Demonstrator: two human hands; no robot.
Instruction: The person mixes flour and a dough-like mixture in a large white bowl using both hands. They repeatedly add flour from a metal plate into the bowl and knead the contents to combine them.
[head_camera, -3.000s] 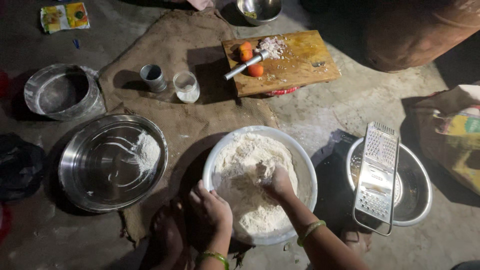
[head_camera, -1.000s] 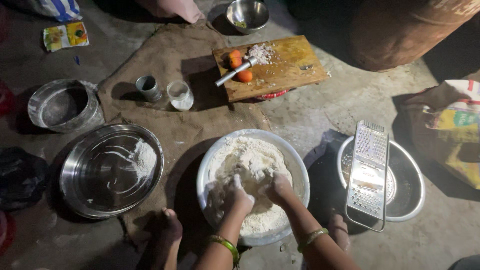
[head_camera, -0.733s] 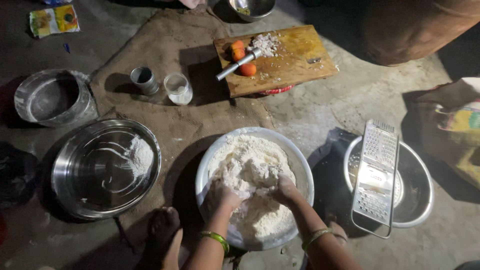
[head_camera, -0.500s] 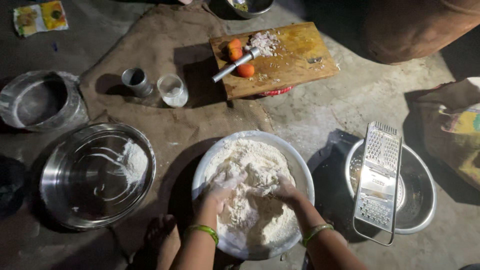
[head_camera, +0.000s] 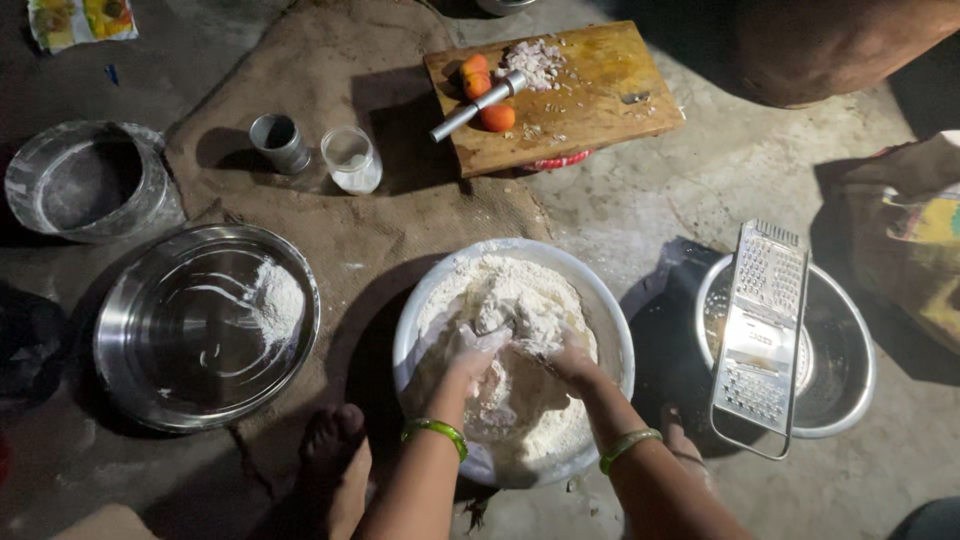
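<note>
Both hands are sunk into the flour (head_camera: 520, 300) heaped in a white bowl (head_camera: 610, 320) on the floor. The left hand (head_camera: 470, 352) and the right hand (head_camera: 567, 360) are coated in flour, fingers curled into the heap, close together near its middle. Each wrist carries a green bangle (head_camera: 436, 430). A bare foot (head_camera: 335, 460) rests left of the bowl on a burlap mat (head_camera: 330, 80). A steel pan (head_camera: 205, 325) with a little flour lies further left. A flat grater (head_camera: 760, 335) lies across a steel basin (head_camera: 845, 385) on the right. Beyond the bowl, a wooden cutting board (head_camera: 590, 100) carries tomatoes (head_camera: 497, 117) and a knife (head_camera: 475, 103)
</note>
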